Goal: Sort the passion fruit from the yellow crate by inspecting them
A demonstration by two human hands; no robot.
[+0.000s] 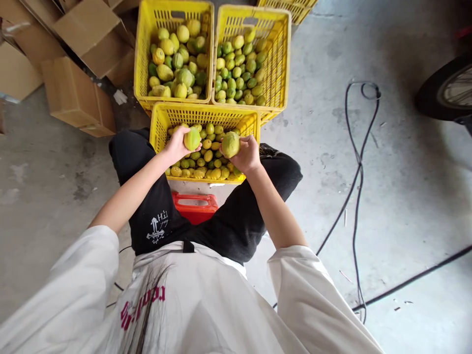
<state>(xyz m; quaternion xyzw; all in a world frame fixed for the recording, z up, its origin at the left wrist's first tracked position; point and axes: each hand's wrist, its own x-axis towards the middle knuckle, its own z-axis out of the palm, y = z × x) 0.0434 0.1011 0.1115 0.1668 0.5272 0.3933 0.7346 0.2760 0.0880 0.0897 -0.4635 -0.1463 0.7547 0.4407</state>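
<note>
Over the near yellow crate [204, 112], my left hand [177, 146] is closed around a green-yellow lemon [192, 139]. My right hand [248, 153], also above that crate, grips a larger, rougher yellow-green lemon [230, 144]. Below both hands, the crate holds many smaller yellow and green lemons [208, 156]. Behind it stand a left yellow crate [137, 59] with big, knobbly lemons [164, 73] and a right yellow crate [278, 59] with smaller, greener ones [236, 72]. The undersides of both held fruits are hidden by my fingers.
Cardboard boxes [75, 93] are piled at the upper left. A red plastic stool [195, 209] shows between my legs. Black cable [357, 182] lies looped on the concrete floor at right, near a wheel [448, 88]. Another yellow crate [295, 9] stands at the top.
</note>
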